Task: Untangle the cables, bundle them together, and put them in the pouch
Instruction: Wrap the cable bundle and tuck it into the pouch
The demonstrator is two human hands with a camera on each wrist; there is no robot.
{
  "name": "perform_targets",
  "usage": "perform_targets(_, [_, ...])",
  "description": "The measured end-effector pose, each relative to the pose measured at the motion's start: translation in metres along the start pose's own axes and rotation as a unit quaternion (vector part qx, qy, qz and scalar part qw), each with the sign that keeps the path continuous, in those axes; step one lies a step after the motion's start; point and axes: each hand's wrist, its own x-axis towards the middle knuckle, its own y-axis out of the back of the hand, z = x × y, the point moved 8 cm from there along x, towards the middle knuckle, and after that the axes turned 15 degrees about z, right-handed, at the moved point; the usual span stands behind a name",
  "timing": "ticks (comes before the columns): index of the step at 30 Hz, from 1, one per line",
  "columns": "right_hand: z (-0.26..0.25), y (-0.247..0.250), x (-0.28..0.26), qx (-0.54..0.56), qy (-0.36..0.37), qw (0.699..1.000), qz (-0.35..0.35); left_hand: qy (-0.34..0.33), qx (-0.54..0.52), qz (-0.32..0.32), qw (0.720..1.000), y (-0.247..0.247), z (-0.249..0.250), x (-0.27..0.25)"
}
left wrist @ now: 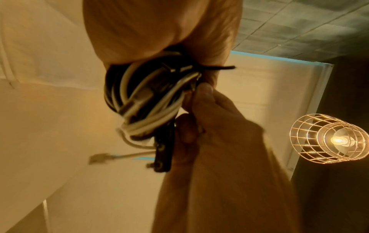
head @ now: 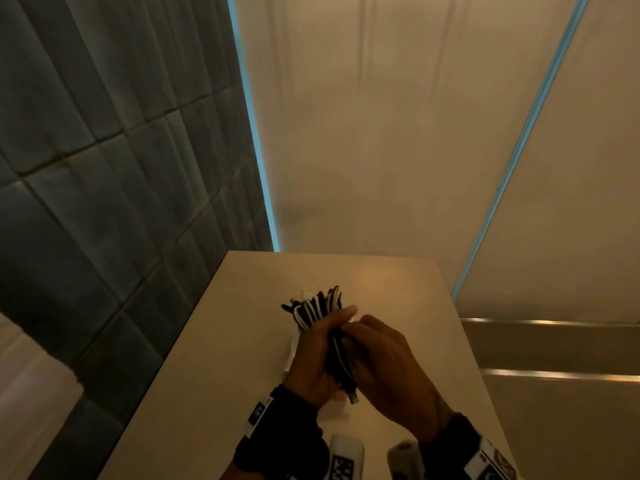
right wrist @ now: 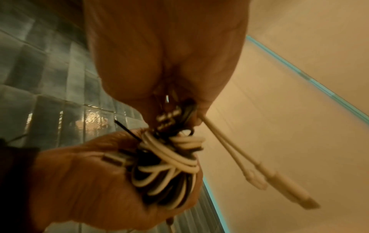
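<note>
You have the cable bundle (head: 320, 311) of black and white cords folded into a tight hank, held up above the middle of the desk (head: 194, 382) between your two hands. Your left hand (head: 313, 355) wraps round it from the left, fingers curled over the top and the thumb stretched along the far side, so that grip is full of cable. Your right hand (head: 388, 365) closes in from the right, fingertips pinching at the middle of the hank. In the right wrist view a thin black tie (right wrist: 127, 130) sticks out where the cords are cinched; whether your fingers hold the tie itself or only the cords, you cannot tell. Two white plug ends (right wrist: 279, 179) dangle loose below the hank on the right, and a black connector (head: 353, 396) pokes out of the near end by your palms.

Under your left hand, something white (head: 292, 355) lies on the desk, mostly hidden. To the left stands a wall of dark grey tiles (head: 86, 168), and a caged lamp (left wrist: 329, 138) glows overhead.
</note>
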Motion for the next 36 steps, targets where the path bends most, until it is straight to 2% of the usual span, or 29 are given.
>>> perform_targets(2, [-0.002,-0.003,0.0,-0.07,0.013,0.995,-0.065,-0.03,-0.013,0.057,0.998,0.009,0.007,0.007])
perform_targets(5, [0.002,0.023,0.007,-0.093,-0.034,0.995,-0.021,-0.065,-0.036,0.117,0.99,0.023,0.024,0.014])
perform_targets(7, [0.005,0.028,0.004,-0.061,-0.069,0.995,-0.026,-0.085,-0.045,0.129,0.987,0.026,0.036,0.015])
perform_targets(9, [0.012,0.023,-0.006,0.041,-0.139,0.989,-0.042,-0.108,-0.063,0.121,0.985,0.025,0.047,0.014])
perform_targets(11, [0.022,0.015,-0.021,0.163,-0.236,0.955,-0.072,-0.122,-0.095,0.102,0.983,0.023,0.057,0.012])
perform_targets(13, [0.035,0.007,-0.04,0.253,-0.326,0.904,-0.111,-0.126,-0.104,0.076,0.984,0.02,0.065,0.007])
perform_targets(15, [0.047,0.001,-0.051,0.316,-0.391,0.854,-0.132,-0.114,-0.106,0.044,0.987,0.016,0.068,0.0])
perform_targets(17, [0.055,-0.002,-0.055,0.343,-0.43,0.823,-0.143,-0.082,-0.099,0.007,0.992,0.01,0.065,-0.006])
perform_targets(18, [0.057,-0.001,-0.053,0.338,-0.432,0.823,-0.146,-0.063,-0.081,-0.021,0.995,0.005,0.06,-0.01])
perform_targets(20, [0.06,0.006,-0.04,0.303,-0.405,0.848,-0.155,-0.029,-0.012,-0.065,0.997,-0.002,0.049,-0.018])
perform_targets(23, [0.051,0.016,-0.015,0.237,-0.341,0.892,-0.18,-0.02,0.125,-0.08,0.989,-0.006,0.036,-0.029])
perform_targets(26, [0.042,0.021,0.005,0.168,-0.292,0.924,-0.179,-0.039,0.225,-0.081,0.97,-0.013,0.035,-0.04])
perform_targets(29, [0.034,0.027,0.018,0.132,-0.261,0.945,-0.147,-0.086,0.269,-0.087,0.955,-0.018,0.041,-0.046])
perform_targets(33, [0.017,0.028,0.024,0.115,-0.185,0.971,-0.101,-0.098,0.29,-0.094,0.947,-0.017,0.039,-0.051])
perform_targets(36, [0.023,0.026,0.02,0.15,-0.226,0.961,-0.06,-0.094,0.304,-0.096,0.943,-0.013,0.04,-0.052])
